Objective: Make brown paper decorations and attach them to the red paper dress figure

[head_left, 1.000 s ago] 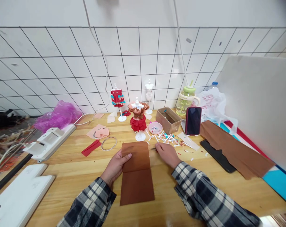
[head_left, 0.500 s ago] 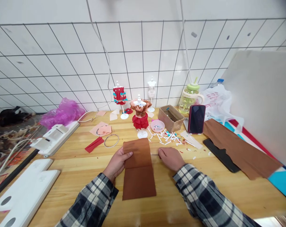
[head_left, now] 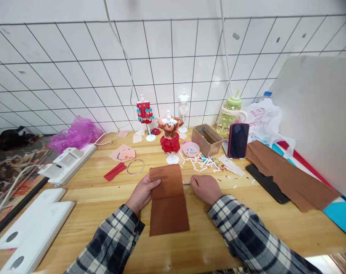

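Observation:
A brown folded paper sheet (head_left: 167,199) lies on the wooden table (head_left: 90,201) in front of me. My left hand (head_left: 142,193) rests at its left edge, thumb on top, pinning it down. My right hand (head_left: 205,188) lies just right of the sheet, fingers closed around a thin metal tool (head_left: 186,183) whose tip pokes out toward the paper. Behind the sheet stands a small mannequin with a red and brown paper dress (head_left: 169,137).
White paper scraps (head_left: 203,163), a pink dish (head_left: 190,149), a cardboard box (head_left: 209,139), a propped phone (head_left: 238,140), a green cup (head_left: 229,117) and long brown paper (head_left: 287,176) fill the right. A wire ring (head_left: 135,166), red paper (head_left: 115,171), power strip (head_left: 67,164) and white board (head_left: 30,230) sit left.
My right hand drew back slightly toward the sheet's right edge with the thin tool. The view shifted a little; the left hand stays on the paper.

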Available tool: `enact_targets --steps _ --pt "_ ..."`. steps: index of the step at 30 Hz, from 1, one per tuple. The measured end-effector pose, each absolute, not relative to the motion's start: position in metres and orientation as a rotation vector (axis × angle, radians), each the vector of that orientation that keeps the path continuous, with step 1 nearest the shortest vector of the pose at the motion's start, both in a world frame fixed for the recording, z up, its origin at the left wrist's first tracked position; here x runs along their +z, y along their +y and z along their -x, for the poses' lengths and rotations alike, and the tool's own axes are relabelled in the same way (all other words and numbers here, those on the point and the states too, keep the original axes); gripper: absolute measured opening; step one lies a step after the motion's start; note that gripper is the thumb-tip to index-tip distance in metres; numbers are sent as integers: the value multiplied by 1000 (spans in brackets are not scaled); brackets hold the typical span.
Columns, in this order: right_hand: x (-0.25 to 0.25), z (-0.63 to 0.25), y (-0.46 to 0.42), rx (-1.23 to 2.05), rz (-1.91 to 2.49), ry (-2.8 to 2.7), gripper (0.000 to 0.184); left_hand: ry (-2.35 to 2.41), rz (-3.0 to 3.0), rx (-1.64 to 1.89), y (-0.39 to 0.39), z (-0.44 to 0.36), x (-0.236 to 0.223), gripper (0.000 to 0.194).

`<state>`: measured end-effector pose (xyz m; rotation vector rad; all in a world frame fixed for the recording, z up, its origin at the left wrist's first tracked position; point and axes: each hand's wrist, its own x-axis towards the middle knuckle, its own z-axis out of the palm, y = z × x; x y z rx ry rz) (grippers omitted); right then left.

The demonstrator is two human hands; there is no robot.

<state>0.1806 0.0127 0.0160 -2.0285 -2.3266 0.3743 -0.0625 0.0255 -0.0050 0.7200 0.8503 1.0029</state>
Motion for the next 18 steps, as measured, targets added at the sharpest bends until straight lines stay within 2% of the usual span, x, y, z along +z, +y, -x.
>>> enact_targets --steps 10,18 --pt "15 -179 12 456 1999 -2300 38 848 -695 988 26 63 -3 38" --pt "14 -177 12 409 1979 -2358 39 851 -709 1002 27 63 -5 43"
